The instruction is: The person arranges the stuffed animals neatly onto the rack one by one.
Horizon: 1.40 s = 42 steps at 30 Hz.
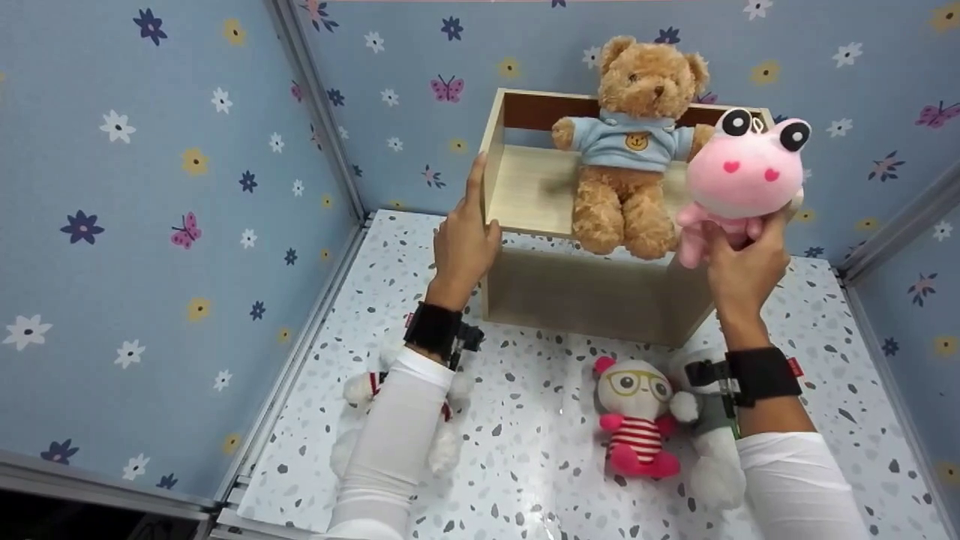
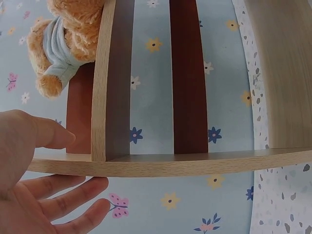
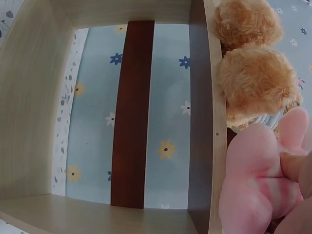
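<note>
A small wooden shelf (image 1: 577,289) stands in front of me. My left hand (image 1: 463,244) holds its left side panel (image 2: 195,165), thumb on the inner side and fingers along the outer side. A brown teddy bear (image 1: 634,150) in a light blue sweater sits on the upper board, legs over the front edge. My right hand (image 1: 750,262) grips a pink frog plush toy (image 1: 746,176) by its body, at the right end of the upper board. In the right wrist view the frog's legs (image 3: 248,170) overlap the board's edge beside the bear's feet (image 3: 258,80).
On the speckled floor (image 1: 525,450) a panda plush toy (image 1: 636,420) with yellow glasses and a striped top lies near a white-and-grey plush toy (image 1: 716,457). Another white plush toy (image 1: 446,446) is partly hidden beneath my left forearm. Blue flowered walls (image 1: 187,225) stand around.
</note>
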Available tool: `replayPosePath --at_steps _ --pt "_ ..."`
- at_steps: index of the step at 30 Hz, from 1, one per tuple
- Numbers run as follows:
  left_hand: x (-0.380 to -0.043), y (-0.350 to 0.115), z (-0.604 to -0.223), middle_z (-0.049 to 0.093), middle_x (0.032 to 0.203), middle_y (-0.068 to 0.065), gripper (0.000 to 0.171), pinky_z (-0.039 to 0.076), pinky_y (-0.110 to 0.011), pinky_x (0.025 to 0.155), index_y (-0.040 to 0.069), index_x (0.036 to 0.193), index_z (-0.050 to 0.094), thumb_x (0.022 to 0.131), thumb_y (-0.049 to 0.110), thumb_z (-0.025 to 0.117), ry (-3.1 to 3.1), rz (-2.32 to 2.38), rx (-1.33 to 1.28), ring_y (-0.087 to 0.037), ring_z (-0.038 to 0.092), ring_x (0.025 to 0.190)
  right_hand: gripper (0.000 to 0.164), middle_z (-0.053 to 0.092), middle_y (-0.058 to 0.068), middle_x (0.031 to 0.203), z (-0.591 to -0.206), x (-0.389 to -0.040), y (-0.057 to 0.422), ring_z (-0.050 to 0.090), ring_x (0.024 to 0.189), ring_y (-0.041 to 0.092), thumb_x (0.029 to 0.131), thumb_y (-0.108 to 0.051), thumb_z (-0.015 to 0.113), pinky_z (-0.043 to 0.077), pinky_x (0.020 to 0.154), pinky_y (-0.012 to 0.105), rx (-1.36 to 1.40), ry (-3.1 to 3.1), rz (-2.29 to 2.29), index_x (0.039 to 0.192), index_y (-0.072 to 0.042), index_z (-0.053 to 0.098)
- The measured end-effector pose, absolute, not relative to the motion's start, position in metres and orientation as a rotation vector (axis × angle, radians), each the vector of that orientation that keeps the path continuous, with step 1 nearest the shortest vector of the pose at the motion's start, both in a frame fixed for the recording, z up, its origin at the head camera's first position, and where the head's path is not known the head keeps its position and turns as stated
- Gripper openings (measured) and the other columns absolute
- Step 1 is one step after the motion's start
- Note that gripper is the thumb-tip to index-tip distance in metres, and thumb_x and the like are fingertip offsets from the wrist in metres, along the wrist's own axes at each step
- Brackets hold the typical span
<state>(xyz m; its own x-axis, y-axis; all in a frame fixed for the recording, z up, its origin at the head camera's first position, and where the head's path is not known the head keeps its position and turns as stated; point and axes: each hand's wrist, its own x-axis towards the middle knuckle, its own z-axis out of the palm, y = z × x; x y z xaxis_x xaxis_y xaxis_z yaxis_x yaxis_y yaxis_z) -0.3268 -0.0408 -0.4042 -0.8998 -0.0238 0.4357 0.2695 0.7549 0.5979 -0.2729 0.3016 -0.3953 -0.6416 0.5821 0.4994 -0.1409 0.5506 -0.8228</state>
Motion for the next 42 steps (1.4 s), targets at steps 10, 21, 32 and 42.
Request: replayPosePath --at_steps 10,21,32,42 --pt "-0.327 -0.041 -0.405 0.069 0.127 -0.016 0.098 0.056 -0.034 0.059 0.039 0.163 0.009 0.093 0.008 0.069 -2.53 -0.945 -0.187 -0.028 0.07 0.078 0.048 0.065 0.001 0.104 -0.395 -0.286 0.302 0.059 0.093 0.008 0.089 -0.026 0.077 0.048 0.083 0.018 -0.357 -1.991 1.141 0.132 -0.013 0.059" --pt "-0.327 -0.04 -0.406 0.07 0.122 -0.017 0.096 0.055 -0.034 0.057 0.037 0.164 0.01 0.093 0.007 0.067 -2.522 -0.944 -0.194 -0.026 0.068 0.074 0.036 0.052 -0.007 0.095 -0.395 -0.3 0.303 0.053 0.092 0.01 0.088 -0.023 0.077 0.041 0.081 0.02 -0.425 -2.018 1.091 0.116 -0.011 0.058" --pt "-0.328 -0.038 -0.406 0.07 0.125 -0.016 0.098 0.055 -0.032 0.058 0.038 0.164 0.01 0.092 0.007 0.069 -2.521 -0.951 -0.184 -0.026 0.069 0.077 0.049 0.062 0.002 0.112 -0.394 -0.313 0.307 0.056 0.103 0.014 0.09 -0.031 0.077 0.044 0.089 0.024 -0.464 -2.08 1.094 0.128 -0.009 0.056" --pt "-0.329 -0.038 -0.407 0.07 0.127 -0.016 0.095 0.056 -0.035 0.059 0.037 0.163 0.013 0.092 0.006 0.069 -2.494 -0.952 -0.185 -0.027 0.071 0.078 0.059 0.062 0.008 0.139 -0.393 -0.322 0.311 0.058 0.126 0.019 0.093 -0.035 0.075 0.045 0.106 0.031 -0.493 -2.191 1.102 0.14 -0.009 0.05"
